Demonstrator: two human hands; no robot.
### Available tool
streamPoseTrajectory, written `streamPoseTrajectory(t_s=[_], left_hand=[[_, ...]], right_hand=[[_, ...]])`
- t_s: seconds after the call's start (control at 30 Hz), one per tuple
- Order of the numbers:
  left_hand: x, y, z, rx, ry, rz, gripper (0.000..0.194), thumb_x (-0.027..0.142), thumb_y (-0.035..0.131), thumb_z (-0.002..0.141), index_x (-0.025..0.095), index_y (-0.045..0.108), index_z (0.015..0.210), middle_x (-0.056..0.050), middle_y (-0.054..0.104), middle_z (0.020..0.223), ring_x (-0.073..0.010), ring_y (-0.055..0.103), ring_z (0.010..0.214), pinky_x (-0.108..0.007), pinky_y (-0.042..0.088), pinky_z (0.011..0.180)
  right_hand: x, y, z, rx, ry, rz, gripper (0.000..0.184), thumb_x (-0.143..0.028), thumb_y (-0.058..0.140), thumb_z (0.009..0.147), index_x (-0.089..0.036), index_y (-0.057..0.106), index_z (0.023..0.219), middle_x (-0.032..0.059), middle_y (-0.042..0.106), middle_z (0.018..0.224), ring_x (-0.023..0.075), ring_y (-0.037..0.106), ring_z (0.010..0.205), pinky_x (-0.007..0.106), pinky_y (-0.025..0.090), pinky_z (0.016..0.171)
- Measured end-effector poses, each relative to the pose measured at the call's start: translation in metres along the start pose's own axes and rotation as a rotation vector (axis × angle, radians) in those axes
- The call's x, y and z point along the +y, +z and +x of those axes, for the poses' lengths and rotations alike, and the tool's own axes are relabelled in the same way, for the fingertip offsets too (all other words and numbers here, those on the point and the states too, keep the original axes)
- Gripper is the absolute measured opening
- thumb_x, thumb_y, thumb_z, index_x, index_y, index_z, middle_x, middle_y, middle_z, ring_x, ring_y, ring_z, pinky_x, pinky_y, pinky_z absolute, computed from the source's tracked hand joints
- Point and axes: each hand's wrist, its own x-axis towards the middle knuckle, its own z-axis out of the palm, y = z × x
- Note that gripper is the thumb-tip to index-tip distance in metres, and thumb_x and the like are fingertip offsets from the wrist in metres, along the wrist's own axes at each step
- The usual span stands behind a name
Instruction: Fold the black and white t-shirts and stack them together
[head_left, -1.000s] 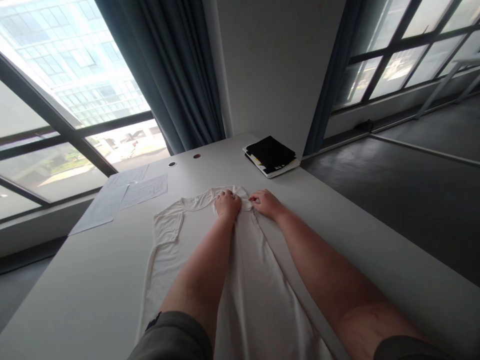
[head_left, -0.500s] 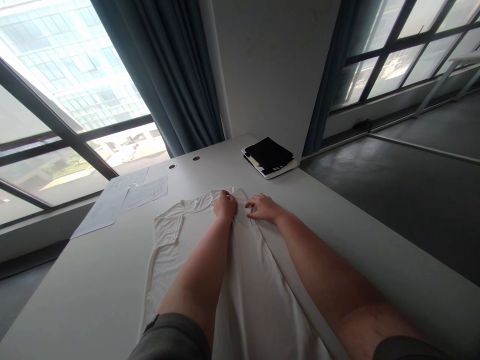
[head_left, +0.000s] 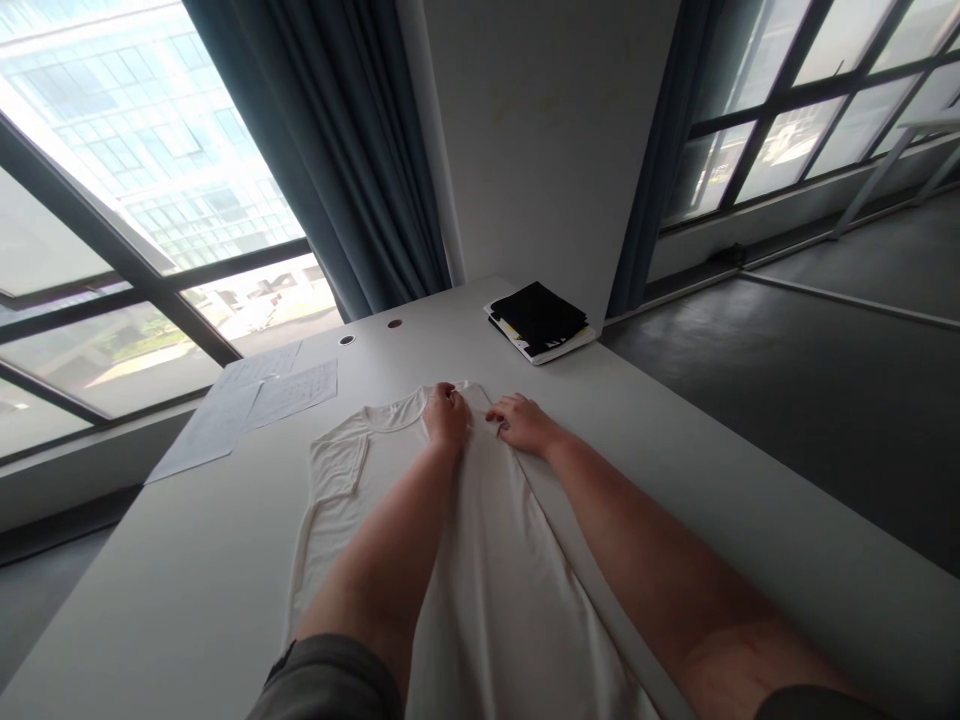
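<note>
Barely shifted, my left hand (head_left: pixel 446 417) pinches its fingers on the neckband (head_left: pixel 394 412) of the light, limp white T-shirt (head_left: pixel 487 590) lying flat on the bench (head_left: pixel 225 560), best held there, while my right hand (head_left: pixel 523 424) rests curled beside it, its grip unclear.

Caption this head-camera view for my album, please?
A white T-shirt on a white table, left hand at its collar, right hand beside.

There is free room on the bench (head_left: pixel 675 460) to the right of the white T-shirt (head_left: pixel 345 510). The papers (head_left: pixel 291 393) on the left and the black folded stack (head_left: pixel 536 315) ahead stand in the way.

Office, white desk (head_left: pixel 187 600), papers (head_left: pixel 289 395), tall windows (head_left: pixel 787 130)
</note>
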Motion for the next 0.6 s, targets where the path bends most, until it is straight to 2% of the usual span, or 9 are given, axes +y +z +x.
streamPoseTrajectory(t_s=[0.13, 0.3, 0.6], left_hand=[[-0.005, -0.016, 0.004, -0.035, 0.087, 0.022, 0.018, 0.027, 0.05, 0.098, 0.027, 0.063, 0.11, -0.004, 0.073, 0.113, -0.0176, 0.067, 0.106, -0.027, 0.048, 0.091], [-0.016, -0.031, 0.01, -0.088, 0.101, 0.097, 0.018, 0.022, 0.053, 0.095, 0.023, 0.065, 0.109, -0.005, 0.073, 0.114, -0.0181, 0.066, 0.108, -0.027, 0.048, 0.093], [-0.035, -0.044, 0.008, -0.201, 0.118, 0.26, 0.025, 0.017, 0.054, 0.092, 0.02, 0.069, 0.111, -0.011, 0.072, 0.114, -0.0221, 0.067, 0.104, -0.031, 0.05, 0.09]], right_hand=[[-0.006, -0.002, 0.001, 0.014, -0.046, -0.002, 0.02, -0.01, 0.071, 0.085, -0.021, 0.077, 0.1, 0.004, 0.071, 0.105, 0.0209, 0.059, 0.102, 0.029, 0.043, 0.092], [-0.014, -0.004, 0.003, 0.0, -0.116, 0.031, 0.01, -0.016, 0.075, 0.09, -0.02, 0.079, 0.098, 0.0041, 0.071, 0.1, 0.0194, 0.061, 0.098, 0.026, 0.042, 0.088], [-0.018, 0.0, 0.001, -0.076, -0.199, 0.06, 0.008, -0.028, 0.081, 0.09, -0.026, 0.083, 0.097, 0.0022, 0.072, 0.095, 0.0179, 0.062, 0.095, 0.025, 0.041, 0.085]])
